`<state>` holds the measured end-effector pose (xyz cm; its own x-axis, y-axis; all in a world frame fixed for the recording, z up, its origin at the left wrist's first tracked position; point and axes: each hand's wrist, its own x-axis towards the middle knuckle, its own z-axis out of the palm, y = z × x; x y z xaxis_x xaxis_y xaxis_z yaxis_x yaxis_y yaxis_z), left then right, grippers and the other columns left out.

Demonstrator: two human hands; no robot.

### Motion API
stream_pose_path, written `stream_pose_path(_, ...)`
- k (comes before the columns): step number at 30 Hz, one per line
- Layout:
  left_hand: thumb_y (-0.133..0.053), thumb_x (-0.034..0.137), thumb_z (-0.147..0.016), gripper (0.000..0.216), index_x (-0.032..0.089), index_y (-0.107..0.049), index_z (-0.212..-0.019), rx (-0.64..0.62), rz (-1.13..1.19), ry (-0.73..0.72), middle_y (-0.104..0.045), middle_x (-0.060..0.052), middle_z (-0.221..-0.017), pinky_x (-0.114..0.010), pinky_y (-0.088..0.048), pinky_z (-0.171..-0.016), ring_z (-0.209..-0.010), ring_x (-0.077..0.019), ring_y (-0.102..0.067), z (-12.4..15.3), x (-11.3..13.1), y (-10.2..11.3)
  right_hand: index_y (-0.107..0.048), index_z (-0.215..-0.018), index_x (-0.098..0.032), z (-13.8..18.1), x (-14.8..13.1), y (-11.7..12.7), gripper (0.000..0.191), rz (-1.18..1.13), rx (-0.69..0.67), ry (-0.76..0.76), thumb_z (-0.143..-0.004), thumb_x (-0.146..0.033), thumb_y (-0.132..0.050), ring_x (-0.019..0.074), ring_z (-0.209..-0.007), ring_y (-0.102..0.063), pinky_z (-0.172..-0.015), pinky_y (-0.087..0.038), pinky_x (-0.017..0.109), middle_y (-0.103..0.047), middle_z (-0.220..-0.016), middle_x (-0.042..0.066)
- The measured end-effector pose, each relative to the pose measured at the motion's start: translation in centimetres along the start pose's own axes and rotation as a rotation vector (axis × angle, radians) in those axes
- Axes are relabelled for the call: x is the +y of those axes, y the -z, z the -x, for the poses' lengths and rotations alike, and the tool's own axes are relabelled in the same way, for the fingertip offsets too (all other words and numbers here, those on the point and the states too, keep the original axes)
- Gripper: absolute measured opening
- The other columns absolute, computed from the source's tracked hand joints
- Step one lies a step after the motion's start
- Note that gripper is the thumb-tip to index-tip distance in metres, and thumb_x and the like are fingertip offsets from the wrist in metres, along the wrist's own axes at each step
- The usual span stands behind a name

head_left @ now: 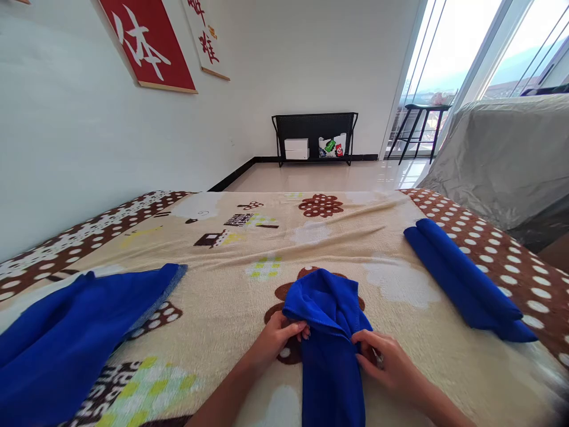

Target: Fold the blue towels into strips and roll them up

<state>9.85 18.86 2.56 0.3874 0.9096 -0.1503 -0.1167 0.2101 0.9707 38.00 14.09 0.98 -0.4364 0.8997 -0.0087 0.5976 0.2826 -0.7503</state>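
A blue cloth (331, 362) lies lengthwise in front of me, its far end bunched and partly turned over. My left hand (284, 330) pinches the left edge of that upper part between thumb and fingers. On the opposite edge, my right hand (377, 354) grips the cloth with closed fingers. Off to the left spreads another blue cloth (89, 326), loose and wrinkled, running out of view. A folded blue cloth (466, 279) lies at the right in a long narrow strip.
Everything rests on a beige patterned blanket (222, 308) with brown dotted borders. Beyond it stand a black rack (315, 127) with a white box (296, 148), and a dark stool (420, 127) by the window. Grey sheeting (511, 154) covers something at the right.
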Motion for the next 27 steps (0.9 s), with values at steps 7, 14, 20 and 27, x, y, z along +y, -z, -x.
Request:
stream_pose_path(7, -0.073, 0.038, -0.078, 0.024, 0.015, -0.07, -0.074, 0.017, 0.028, -0.002, -0.07, -0.005, -0.072, -0.026, -0.044, -0.063, -0.068, -0.0156, -0.062, 0.0, -0.1, -0.1, -0.062, -0.108, -0.024, 0.0, 0.1, 0.0, 0.02, 0.005, -0.008, 0.0, -0.092, -0.03, -0.051, 0.0135, -0.069, -0.052, -0.068, -0.041, 0.027, -0.057, -0.074, -0.002)
stream_pose_path(14, -0.071, 0.036, -0.08, 0.022, 0.015, -0.071, -0.074, 0.001, 0.002, -0.014, -0.071, -0.006, -0.073, -0.026, -0.045, -0.064, -0.068, -0.0159, -0.063, -0.1, -0.5, 0.3, -0.062, -0.109, -0.024, 0.1, 0.2, -0.1, 0.021, 0.02, -0.004, 0.004, -0.094, -0.032, -0.05, 0.0136, -0.069, -0.052, -0.068, -0.041, 0.027, -0.058, -0.076, -0.001)
stream_pose_path(20, -0.069, 0.033, -0.079, 0.019, 0.015, -0.07, -0.073, -0.024, -0.033, -0.031, -0.07, -0.006, -0.073, -0.027, -0.046, -0.066, -0.07, -0.0164, -0.062, -0.3, -0.9, 0.7, -0.062, -0.109, -0.024, 0.1, 0.1, -0.1, 0.021, 0.031, 0.008, 0.016, -0.093, -0.029, -0.05, 0.0133, -0.069, -0.052, -0.068, -0.041, 0.026, -0.058, -0.075, -0.002)
stream_pose_path(27, -0.066, 0.033, -0.077, 0.019, 0.016, -0.067, -0.067, -0.004, -0.108, -0.012, -0.069, -0.005, -0.07, -0.029, -0.047, -0.071, -0.069, -0.0171, -0.061, 0.1, -0.6, 0.8, -0.063, -0.107, -0.024, 0.2, 0.2, -0.3, 0.019, 0.067, 0.028, 0.045, -0.094, -0.029, -0.05, 0.0126, -0.068, -0.053, -0.069, -0.042, 0.026, -0.058, -0.074, -0.002)
